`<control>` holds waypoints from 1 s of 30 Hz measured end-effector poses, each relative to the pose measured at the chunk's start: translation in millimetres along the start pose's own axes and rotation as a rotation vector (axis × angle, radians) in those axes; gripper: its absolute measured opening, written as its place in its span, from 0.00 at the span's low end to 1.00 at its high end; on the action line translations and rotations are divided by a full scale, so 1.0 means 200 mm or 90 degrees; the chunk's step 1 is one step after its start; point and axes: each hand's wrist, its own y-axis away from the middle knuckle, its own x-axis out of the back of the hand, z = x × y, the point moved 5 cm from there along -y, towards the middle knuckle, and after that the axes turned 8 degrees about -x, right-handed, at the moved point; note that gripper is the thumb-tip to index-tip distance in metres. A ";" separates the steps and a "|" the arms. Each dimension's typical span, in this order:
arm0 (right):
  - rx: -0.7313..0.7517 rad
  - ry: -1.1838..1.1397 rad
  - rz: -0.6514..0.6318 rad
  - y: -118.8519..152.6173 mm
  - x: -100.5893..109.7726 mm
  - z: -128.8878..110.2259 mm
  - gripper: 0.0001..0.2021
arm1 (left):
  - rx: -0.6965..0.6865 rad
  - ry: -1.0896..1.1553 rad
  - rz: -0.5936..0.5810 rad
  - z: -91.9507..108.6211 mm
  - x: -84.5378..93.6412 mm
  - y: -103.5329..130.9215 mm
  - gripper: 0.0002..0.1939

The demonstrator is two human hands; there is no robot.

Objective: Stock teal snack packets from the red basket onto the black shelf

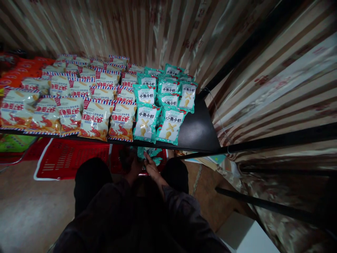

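Observation:
Below the shelf's front edge, both my hands are low between my knees, over a red basket. My right hand is closed on a teal snack bag, its thumb pointing up along the bag. Close beside it on the left is my left hand, its fingers dark and hard to make out. A dark shape lies by the left hand; its kind is unclear. Above, similar teal snack bags stand in rows on the black shelf, to the right of white and orange snack bags.
Orange packets fill the shelf's far left. Red plastic baskets sit under the shelf. Black metal bars frame the right side, with a striped curtain behind. A white box is at lower right.

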 end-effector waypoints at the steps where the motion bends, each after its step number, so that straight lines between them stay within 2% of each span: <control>1: 0.014 -0.041 0.006 0.01 0.00 -0.01 0.22 | 0.000 0.012 0.016 0.01 0.02 0.01 0.18; 5: -0.003 -0.164 0.118 0.05 0.06 -0.03 0.21 | -0.005 0.076 0.023 0.10 0.08 0.08 0.17; 7: -0.041 -0.234 0.189 0.08 0.12 -0.03 0.21 | -0.005 0.108 0.001 0.16 0.12 0.15 0.17; 9: -0.060 -0.275 0.221 0.12 0.17 -0.06 0.21 | 0.006 0.152 -0.040 0.21 0.15 0.23 0.20; 11: -0.070 -0.320 0.194 0.17 0.20 -0.10 0.22 | 0.038 0.204 -0.099 0.24 0.17 0.31 0.23; 13: -0.091 -0.390 0.132 0.23 0.21 -0.15 0.23 | 0.063 0.227 -0.145 0.27 0.19 0.38 0.22; 16: -0.105 -0.446 0.079 0.34 0.23 -0.24 0.22 | 0.043 0.236 -0.192 0.33 0.22 0.46 0.20; 20: -0.084 -0.445 0.085 0.45 0.26 -0.36 0.21 | 0.010 0.246 -0.249 0.45 0.24 0.57 0.22; 24: -0.033 -0.477 0.075 0.56 0.30 -0.49 0.19 | -0.037 0.217 -0.300 0.61 0.26 0.72 0.27; 27: 0.012 -0.491 0.084 0.62 0.33 -0.61 0.16 | -0.095 0.193 -0.306 0.75 0.27 0.81 0.30; 30: 0.058 -0.493 0.088 0.66 0.37 -0.72 0.15 | -0.169 0.175 -0.289 0.86 0.28 0.84 0.30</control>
